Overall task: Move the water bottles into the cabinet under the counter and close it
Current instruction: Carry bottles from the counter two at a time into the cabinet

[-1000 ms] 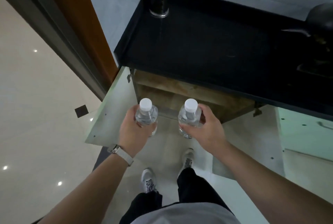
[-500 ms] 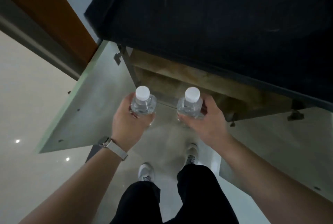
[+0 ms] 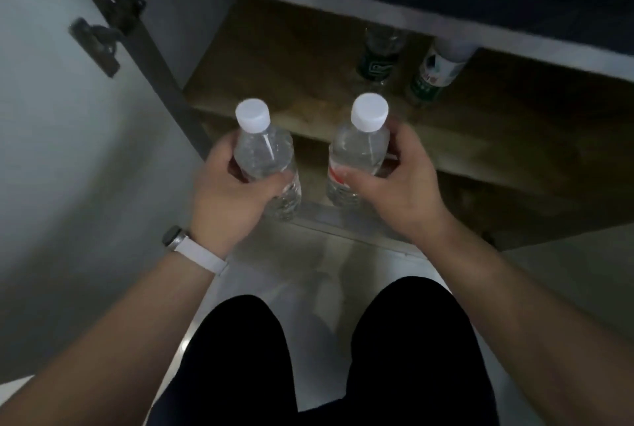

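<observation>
As the left hand (image 3: 226,192) and right hand (image 3: 401,185) each clamp round a water bottle, both bottles hang mid-frame before the open cabinet (image 3: 514,199).
Left bottle (image 3: 264,154) and right bottle (image 3: 358,151), white caps up, do not touch. Two labelled bottles (image 3: 377,58) stand on the wooden shelf (image 3: 291,58) at upper right, beyond the right bottle; the open door (image 3: 68,137) and its hinge (image 3: 103,38) fill the left.

Four bottles: two clear, white-capped ones in the hands, the left bottle (image 3: 266,159) and the right bottle (image 3: 356,154), and two green-labelled ones on the shelf, shelf bottle one (image 3: 377,63) and shelf bottle two (image 3: 434,74) (tops hidden). Two hands: left hand (image 3: 226,192), right hand (image 3: 401,185). One wristband (image 3: 195,250). One door hinge (image 3: 103,38).
</observation>
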The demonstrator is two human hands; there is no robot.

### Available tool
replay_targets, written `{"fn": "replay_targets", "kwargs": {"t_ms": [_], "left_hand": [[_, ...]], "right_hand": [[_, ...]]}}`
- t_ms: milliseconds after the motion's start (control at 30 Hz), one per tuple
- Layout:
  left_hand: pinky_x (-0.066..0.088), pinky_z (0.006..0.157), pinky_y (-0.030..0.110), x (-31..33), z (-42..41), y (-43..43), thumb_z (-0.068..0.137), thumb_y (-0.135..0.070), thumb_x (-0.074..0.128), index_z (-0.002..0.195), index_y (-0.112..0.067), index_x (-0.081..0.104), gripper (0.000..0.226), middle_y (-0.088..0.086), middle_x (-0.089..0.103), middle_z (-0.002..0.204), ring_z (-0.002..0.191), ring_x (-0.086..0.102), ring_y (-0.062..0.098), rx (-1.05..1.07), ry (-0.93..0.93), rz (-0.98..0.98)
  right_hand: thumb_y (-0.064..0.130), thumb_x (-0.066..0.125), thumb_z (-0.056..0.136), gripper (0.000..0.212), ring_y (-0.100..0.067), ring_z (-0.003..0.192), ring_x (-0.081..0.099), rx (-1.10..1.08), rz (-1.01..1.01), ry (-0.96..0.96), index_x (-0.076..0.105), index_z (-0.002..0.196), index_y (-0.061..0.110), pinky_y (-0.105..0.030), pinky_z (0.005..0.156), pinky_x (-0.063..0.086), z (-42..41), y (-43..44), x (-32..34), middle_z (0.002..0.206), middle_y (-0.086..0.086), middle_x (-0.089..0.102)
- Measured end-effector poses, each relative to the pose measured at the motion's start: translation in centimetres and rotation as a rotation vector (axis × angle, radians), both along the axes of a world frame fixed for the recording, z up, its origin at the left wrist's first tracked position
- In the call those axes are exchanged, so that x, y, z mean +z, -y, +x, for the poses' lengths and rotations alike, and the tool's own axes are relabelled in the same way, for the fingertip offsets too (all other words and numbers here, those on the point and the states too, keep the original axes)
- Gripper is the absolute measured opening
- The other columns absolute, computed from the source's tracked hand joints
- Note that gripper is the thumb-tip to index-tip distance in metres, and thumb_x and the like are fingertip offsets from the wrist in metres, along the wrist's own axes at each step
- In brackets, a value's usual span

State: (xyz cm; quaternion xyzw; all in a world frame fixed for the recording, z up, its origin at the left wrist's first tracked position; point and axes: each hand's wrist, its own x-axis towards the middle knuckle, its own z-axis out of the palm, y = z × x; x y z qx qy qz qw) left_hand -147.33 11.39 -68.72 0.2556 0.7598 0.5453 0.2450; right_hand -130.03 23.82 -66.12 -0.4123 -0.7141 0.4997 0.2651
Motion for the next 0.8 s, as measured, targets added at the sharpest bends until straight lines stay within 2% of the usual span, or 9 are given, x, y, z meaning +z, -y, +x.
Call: {"fn": "replay_targets", "kwargs": {"t_ms": [67,167,267,400,500,567,700,800], "left_hand": [[0.058,0.092,0.039,-1.2,-0.5,-1.3,0.062,-0.029,0.089,0.114,-0.040,0.065,0.058,-0.016,0.073,0.107,0.100,0.070,0.005,0.002,-0.021,0.037],[0.058,0.092,0.042,-1.7,-1.3,-2.8,0.063,-0.034,0.088,0.121,-0.032,0.065,0.062,-0.013,0.073,0.111,0.102,0.070,0.007,0.001,-0.098,0.096],[0.057,0.093,0.041,-0.8,-2.1,-4.0,0.069,-0.028,0.087,0.125,-0.027,0.063,0.062,-0.012,0.072,0.115,0.104,0.069,0.006,-0.011,-0.152,0.155],[0.057,0.089,0.028,1.2,-2.9,-5.4,0.073,-0.026,0.085,0.123,-0.027,0.062,0.055,-0.015,0.071,0.111,0.099,0.068,-0.002,-0.011,-0.198,0.173],[0.053,0.082,0.018,2.5,-3.5,-6.7,0.074,-0.030,0.085,0.123,-0.030,0.060,0.055,-0.018,0.070,0.108,0.096,0.065,-0.009,0.018,-0.229,0.172],[0.054,0.083,0.020,3.2,-4.1,-7.5,0.073,-0.031,0.086,0.122,-0.031,0.060,0.055,-0.019,0.069,0.108,0.096,0.065,-0.009,0.035,-0.230,0.181],[0.058,0.090,0.034,3.5,-5.6,-9.3,0.070,-0.035,0.088,0.115,-0.031,0.062,0.052,-0.016,0.070,0.105,0.096,0.067,0.000,0.068,-0.218,0.178],[0.057,0.091,0.036,3.0,-6.4,-10.4,0.070,-0.037,0.087,0.117,-0.032,0.060,0.054,-0.017,0.068,0.106,0.098,0.065,0.002,0.064,-0.245,0.159]], "right_hand": [[0.026,0.087,0.073,0.061,0.007,0.101,0.062,0.006,0.009,-0.043,0.049,0.118,0.040,-0.014,0.081,0.052,-0.2,-1.1,-1.5,0.108,0.021,0.064],[0.024,0.085,0.074,0.060,0.013,0.100,0.059,-0.005,0.039,-0.103,0.046,0.116,0.042,-0.007,0.077,0.049,-0.8,-2.6,-2.6,0.110,0.023,0.062],[0.024,0.084,0.075,0.058,0.016,0.100,0.057,-0.028,0.082,-0.145,0.046,0.116,0.041,-0.003,0.074,0.046,-1.4,-3.6,-2.6,0.110,0.022,0.061],[0.022,0.082,0.077,0.056,0.008,0.101,0.062,-0.060,0.123,-0.199,0.048,0.120,0.032,-0.010,0.078,0.050,-2.4,-4.9,-1.7,0.111,0.016,0.064],[0.023,0.082,0.077,0.058,0.009,0.099,0.063,-0.063,0.127,-0.203,0.050,0.125,0.027,-0.010,0.078,0.052,-3.4,-6.2,-0.7,0.110,0.016,0.065],[0.027,0.083,0.076,0.063,0.008,0.099,0.063,-0.067,0.133,-0.197,0.050,0.130,0.026,-0.013,0.081,0.053,-4.3,-6.9,0.0,0.112,0.016,0.065],[0.030,0.084,0.074,0.065,0.000,0.103,0.064,-0.086,0.096,-0.207,0.052,0.130,0.029,-0.026,0.090,0.054,-6.5,-8.6,0.4,0.115,0.014,0.066],[0.029,0.084,0.073,0.063,0.001,0.102,0.061,-0.063,0.079,-0.192,0.052,0.127,0.032,-0.024,0.086,0.051,-8.0,-9.6,0.1,0.112,0.017,0.064]]}}
